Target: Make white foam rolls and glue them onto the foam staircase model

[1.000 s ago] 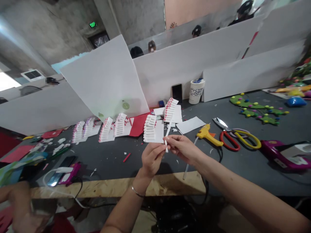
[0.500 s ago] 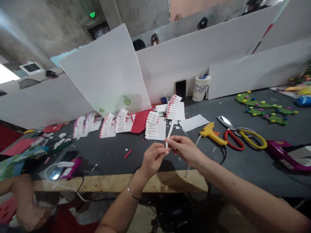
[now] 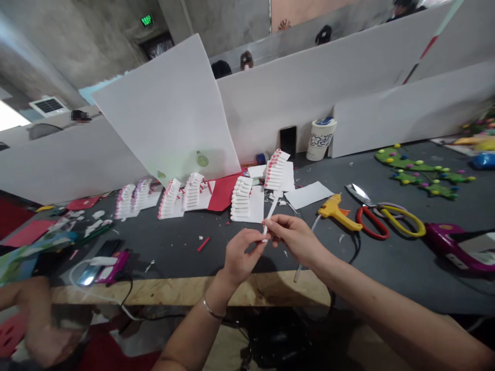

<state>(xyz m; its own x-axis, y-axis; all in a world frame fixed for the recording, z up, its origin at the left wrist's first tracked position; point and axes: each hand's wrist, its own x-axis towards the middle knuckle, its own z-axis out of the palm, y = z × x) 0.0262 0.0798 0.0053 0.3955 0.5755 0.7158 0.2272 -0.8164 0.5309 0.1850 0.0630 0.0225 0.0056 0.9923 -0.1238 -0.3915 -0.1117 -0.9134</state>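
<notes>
My left hand (image 3: 244,252), with a bracelet at the wrist, pinches the lower end of a thin white strip (image 3: 273,205). Just above that spot, the thumb and fingers of my right hand (image 3: 294,236) are closed on the same strip, which slants up and to the right. Both hands are over the table's front edge area, nearly touching. Behind them lie white card with a fan of small white rolls (image 3: 241,200) and another fan with red tips (image 3: 275,170). A blank white card (image 3: 308,195) is to the right.
A yellow glue gun (image 3: 339,212), red-handled scissors (image 3: 372,222) and yellow-handled scissors (image 3: 406,221) lie right. A paper cup (image 3: 320,139) and phone (image 3: 287,142) stand at the back partition. More roll fans (image 3: 169,200) lie left. Another person's arm (image 3: 42,319) is at lower left.
The fingers of my left hand have shifted slightly at the strip's lower end. My right hand has barely moved and still holds the strip.
</notes>
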